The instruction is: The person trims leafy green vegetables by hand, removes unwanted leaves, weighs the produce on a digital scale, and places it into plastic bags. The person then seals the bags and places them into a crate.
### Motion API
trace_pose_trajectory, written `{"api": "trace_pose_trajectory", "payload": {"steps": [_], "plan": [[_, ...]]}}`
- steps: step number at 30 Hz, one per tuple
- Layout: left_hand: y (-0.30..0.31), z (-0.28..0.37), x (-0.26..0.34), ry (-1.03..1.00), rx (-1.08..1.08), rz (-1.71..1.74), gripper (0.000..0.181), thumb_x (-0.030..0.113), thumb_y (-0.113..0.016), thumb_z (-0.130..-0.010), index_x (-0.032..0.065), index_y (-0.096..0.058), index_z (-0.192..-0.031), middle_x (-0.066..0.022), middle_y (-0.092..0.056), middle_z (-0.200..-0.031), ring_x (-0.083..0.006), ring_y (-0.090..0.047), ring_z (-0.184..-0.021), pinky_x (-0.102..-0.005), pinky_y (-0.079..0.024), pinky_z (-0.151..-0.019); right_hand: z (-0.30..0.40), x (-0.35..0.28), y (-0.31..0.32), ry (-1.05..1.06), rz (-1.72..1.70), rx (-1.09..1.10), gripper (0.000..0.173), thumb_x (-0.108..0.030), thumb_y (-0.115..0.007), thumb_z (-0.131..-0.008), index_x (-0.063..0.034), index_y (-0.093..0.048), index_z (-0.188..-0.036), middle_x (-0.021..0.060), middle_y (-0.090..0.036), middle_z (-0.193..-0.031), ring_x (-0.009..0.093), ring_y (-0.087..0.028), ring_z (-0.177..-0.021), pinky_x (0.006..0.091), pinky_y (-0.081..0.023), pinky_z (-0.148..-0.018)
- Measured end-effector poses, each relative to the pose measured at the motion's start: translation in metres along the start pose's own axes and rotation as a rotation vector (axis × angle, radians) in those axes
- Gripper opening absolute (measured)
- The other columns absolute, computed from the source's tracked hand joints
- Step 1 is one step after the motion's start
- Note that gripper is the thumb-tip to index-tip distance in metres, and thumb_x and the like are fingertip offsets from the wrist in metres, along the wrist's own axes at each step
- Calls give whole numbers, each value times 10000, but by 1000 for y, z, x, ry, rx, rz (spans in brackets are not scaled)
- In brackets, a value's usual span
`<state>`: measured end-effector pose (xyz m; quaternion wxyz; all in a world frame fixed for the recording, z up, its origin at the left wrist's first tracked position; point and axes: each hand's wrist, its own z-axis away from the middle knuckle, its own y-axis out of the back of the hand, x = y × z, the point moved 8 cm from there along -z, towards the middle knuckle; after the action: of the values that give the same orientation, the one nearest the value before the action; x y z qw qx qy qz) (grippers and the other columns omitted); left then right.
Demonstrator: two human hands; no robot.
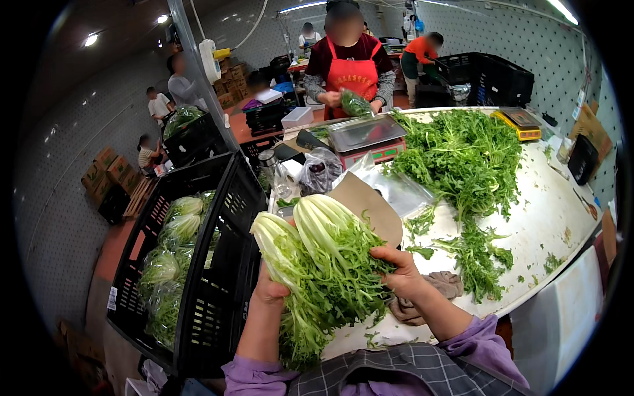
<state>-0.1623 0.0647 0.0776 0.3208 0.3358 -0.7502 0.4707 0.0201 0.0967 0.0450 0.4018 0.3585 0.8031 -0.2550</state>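
Two heads of frisée endive (pixel 322 252) are held up before me, pale stem ends pointing away and frilly green leaves towards me. My left hand (pixel 271 284) grips their left side, its fingers partly hidden behind the leaves. On the right, my right hand (pixel 398 270) has its fingers around the leafy edge. Behind the heads lies a sheet of brown cardboard (pixel 369 198). A crumpled brown cloth (pixel 436 292) rests on the white table (pixel 540 208) under my right forearm.
A black plastic crate (pixel 218 267) with bagged greens (pixel 168 272) stands at left. Loose leafy greens (pixel 460 153) are heaped on the table. A weighing scale (pixel 369 136) and a yellow scale (pixel 517 123) stand farther back. Across the table, a person in a red apron (pixel 351 74) holds bagged greens.
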Motion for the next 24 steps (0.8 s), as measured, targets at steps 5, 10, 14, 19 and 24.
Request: {"api": "trace_pose_trajectory", "payload": {"steps": [5,10,14,19,24], "plan": [[2,3,4,-17,-65,-37,1085,238,-823,-485,-20,-217,-1346,-132,-375,-1316,-248,-395,-1199,-377,-314,-1000,7,9,7,-101,-168,119,401,92,-615,-711,-24,-570,-1092,79,-566,-1092,167,-509,-1026,285,-362,-913],[6,8,14,-27,-99,-79,1107,226,-836,-461,-40,-219,-1341,-141,-409,-1286,-247,-434,-1166,-362,-332,-984,8,6,8,-64,-173,125,413,67,-674,-687,-27,-576,-1077,51,-585,-1055,144,-518,-998,273,-383,-894],[-8,3,22,-35,-148,-154,1151,290,-826,-478,-39,-159,-1357,-160,-345,-1339,-271,-398,-1199,-399,-335,-982,18,28,15,-180,-285,231,415,94,-638,-697,-34,-571,-1085,43,-581,-1069,141,-517,-1006,277,-386,-901],[0,15,11,47,-44,-175,1153,313,-868,-441,-34,-224,-1333,-98,-416,-1269,-195,-420,-1152,-322,-341,-952,24,49,3,-281,-363,200,425,122,-573,-707,-42,-566,-1099,39,-575,-1088,139,-517,-1008,284,-385,-909],[4,15,21,193,-76,-524,1068,372,-877,-415,-23,-359,-1262,-85,-434,-1223,-162,-434,-1088,-306,-347,-923,26,48,-7,-279,-586,129,462,94,-596,-725,-76,-541,-1151,46,-559,-1120,170,-528,-1039,317,-469,-864]]}}
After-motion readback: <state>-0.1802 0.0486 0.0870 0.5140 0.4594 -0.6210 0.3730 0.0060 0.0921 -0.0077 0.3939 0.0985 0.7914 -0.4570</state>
